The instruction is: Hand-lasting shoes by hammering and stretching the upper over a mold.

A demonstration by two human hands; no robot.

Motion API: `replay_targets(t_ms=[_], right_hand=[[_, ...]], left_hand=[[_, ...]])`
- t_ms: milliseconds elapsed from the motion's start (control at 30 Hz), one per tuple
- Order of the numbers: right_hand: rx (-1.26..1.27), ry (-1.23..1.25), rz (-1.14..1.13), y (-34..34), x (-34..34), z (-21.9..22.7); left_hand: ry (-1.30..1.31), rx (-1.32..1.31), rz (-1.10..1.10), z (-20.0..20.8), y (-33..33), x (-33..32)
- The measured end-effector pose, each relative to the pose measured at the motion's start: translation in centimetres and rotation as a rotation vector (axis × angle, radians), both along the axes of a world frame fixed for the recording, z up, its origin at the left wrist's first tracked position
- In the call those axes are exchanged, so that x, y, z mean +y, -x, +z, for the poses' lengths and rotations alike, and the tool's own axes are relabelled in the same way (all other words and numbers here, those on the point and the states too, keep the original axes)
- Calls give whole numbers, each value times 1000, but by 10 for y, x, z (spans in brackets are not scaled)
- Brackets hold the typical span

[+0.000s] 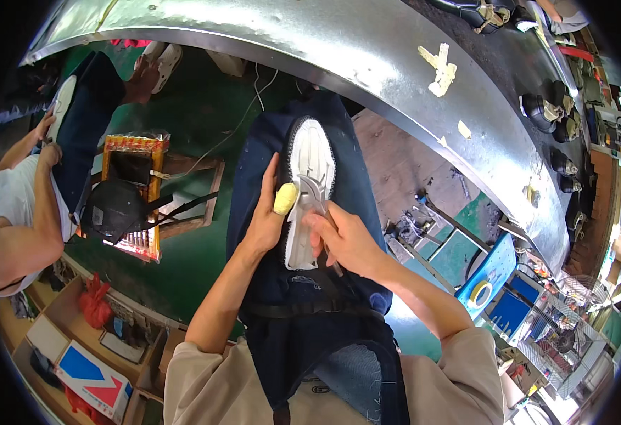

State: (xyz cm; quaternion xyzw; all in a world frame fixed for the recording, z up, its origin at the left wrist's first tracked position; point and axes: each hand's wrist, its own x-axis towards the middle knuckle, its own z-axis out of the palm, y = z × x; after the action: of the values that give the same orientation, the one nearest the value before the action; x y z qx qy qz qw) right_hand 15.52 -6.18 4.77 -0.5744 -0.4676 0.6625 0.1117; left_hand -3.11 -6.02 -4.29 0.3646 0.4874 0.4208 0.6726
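A shoe (312, 152) lies bottom up across my lap on a dark blue apron (254, 184). Its underside is pale, with a dark edge around it. Along the shoe's left side my left hand (266, 216) is closed on it, the thumb wrapped in yellow tape (286, 199) and pressing near the middle. My right hand (339, 237) grips a pair of metal pincers (311, 190), whose curved jaws rest at the middle of the underside. Whether the jaws hold anything is too small to tell.
A shiny metal bench (367, 53) curves across the front and right, with several dark shoes (541, 113) beyond it. Left, a co-worker (23, 205) holds another shoe, near a black bag (115, 211) on a stool. A blue stool (491, 273) bearing a tape roll (480, 294) stands right.
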Motion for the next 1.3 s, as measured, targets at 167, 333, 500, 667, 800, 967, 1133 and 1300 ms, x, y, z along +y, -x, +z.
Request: replay_targets(t_ms=[167, 333, 500, 667, 800, 967, 1133, 1300], right_hand=[[-129, 123, 178, -38, 13, 33], [-249, -486, 830, -16, 5, 27], [-266, -441, 752, -33, -12, 10], [-10, 135, 573, -42, -4, 15], [-236, -429, 774, -30, -18, 23], [-105, -165, 549, -53, -44, -2], [100, 204, 491, -59, -24, 11], [-343, -355, 620, -59, -12, 42]], left_hand=[[-156, 484, -321, 15, 11, 18], [-26, 647, -386, 51, 6, 25], [-84, 602, -374, 28, 9, 10], [-35, 203, -265, 21, 11, -12], [-232, 445, -212, 29, 9, -14], [-181, 411, -248, 19, -7, -19], [-272, 436, -266, 19, 1, -42], [-257, 367, -293, 17, -1, -33]])
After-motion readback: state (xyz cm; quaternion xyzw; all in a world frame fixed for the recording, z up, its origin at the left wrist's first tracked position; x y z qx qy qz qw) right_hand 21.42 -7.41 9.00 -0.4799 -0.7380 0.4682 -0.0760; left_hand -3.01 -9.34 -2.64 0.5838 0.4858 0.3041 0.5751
